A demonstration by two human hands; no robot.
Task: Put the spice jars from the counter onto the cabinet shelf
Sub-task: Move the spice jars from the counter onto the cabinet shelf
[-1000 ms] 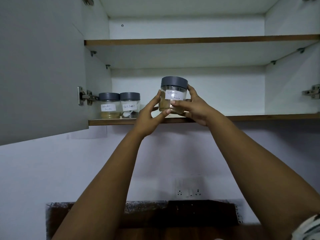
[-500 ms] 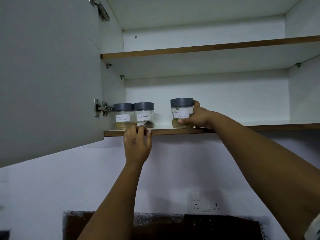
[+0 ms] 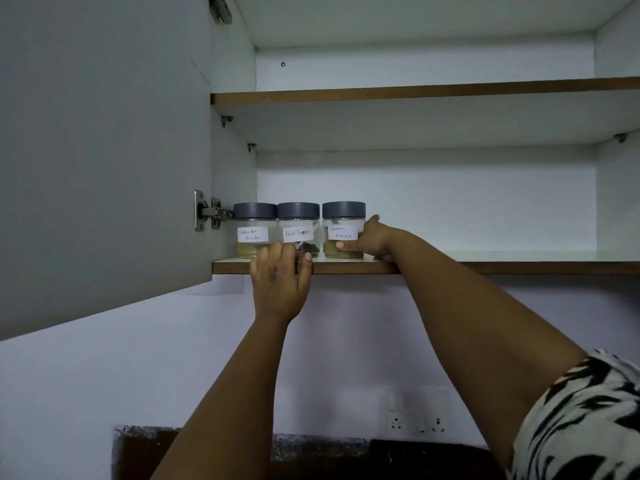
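Three glass spice jars with grey lids stand side by side at the left end of the lower cabinet shelf: Coriander Powder, Black Pepper and Garam Masala. My right hand grips the right side of the Garam Masala jar, thumb across its front below the label. My left hand holds the front edge of the shelf, fingers curled over it in front of the Black Pepper jar.
The grey cabinet door hangs open at the left on its hinge. An upper shelf spans the cabinet above. The lower shelf runs bare to the right of the jars. Wall sockets sit below.
My right hand set the Garam Masala jar on the shelf and slid it left against the Black Pepper jar. My left hand let go of the jar and took the shelf edge.
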